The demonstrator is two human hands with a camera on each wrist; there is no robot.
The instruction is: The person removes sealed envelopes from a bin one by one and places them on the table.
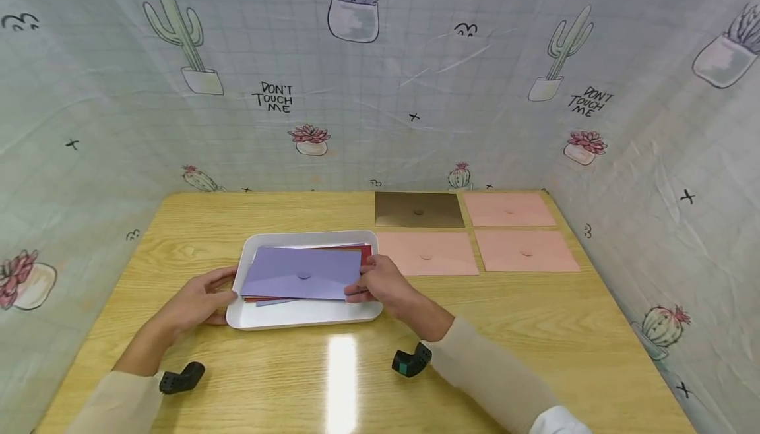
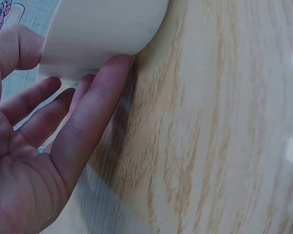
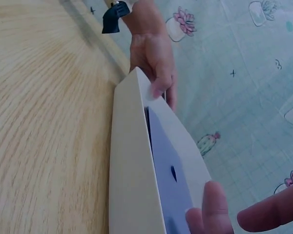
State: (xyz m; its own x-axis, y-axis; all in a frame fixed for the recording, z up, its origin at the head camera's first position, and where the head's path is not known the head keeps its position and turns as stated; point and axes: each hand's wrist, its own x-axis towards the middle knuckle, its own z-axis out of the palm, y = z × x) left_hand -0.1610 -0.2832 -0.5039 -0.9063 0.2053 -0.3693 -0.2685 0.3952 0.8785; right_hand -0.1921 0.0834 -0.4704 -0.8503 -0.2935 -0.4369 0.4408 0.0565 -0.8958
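the white tray [image 1: 305, 315] rests on the wood-grain table [image 1: 499, 341], left of centre in the frame. the lilac envelope [image 1: 301, 276] lies on top of the stack inside the tray; a red envelope [image 1: 367, 251] projects from beneath it at the upper right. the left hand [image 1: 198, 299] grips the left end of the tray, thumb at the rim, fingers against the outer wall. the right hand [image 1: 380, 285] is at the opposite end, fingertips on the right edge of the lilac envelope; whether they pinch it or only touch it cannot be told. the hands are well apart. right of the tray, toward the upper right of the frame, a brown envelope [image 1: 419, 210] and three pink envelopes [image 1: 527, 250] lie flat in two rows.
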